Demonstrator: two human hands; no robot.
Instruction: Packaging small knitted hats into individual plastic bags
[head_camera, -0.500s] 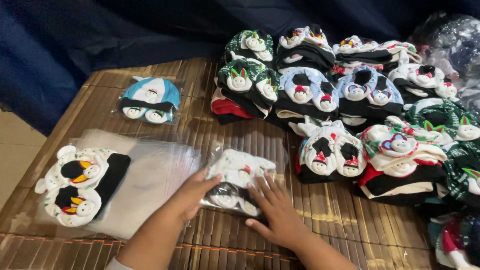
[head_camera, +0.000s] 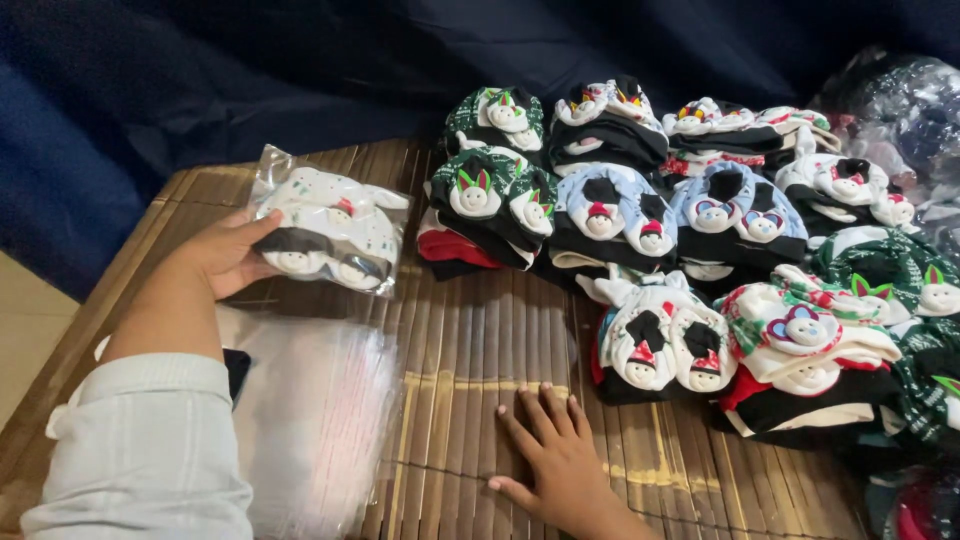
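- My left hand (head_camera: 222, 262) grips the edge of a clear bagged white bootie set (head_camera: 325, 232), holding it over the far left of the bamboo mat (head_camera: 470, 340).
- My right hand (head_camera: 555, 462) lies flat on the mat, fingers spread, holding nothing.
- A stack of clear bags (head_camera: 310, 420) lies beside my left sleeve (head_camera: 150, 450).
- Piled plush bootie sets (head_camera: 700, 260) fill the right.

One sealed clear plastic bag (head_camera: 330, 232) sits at the far left of the bamboo mat, glossy and roughly square, packed with a white, black-trimmed knit set with small round faces. The left hand (head_camera: 222, 255) grips its near-left edge. Just below it, a flat stack of empty clear bags (head_camera: 315, 420) lies on the mat, shiny and rectangular.
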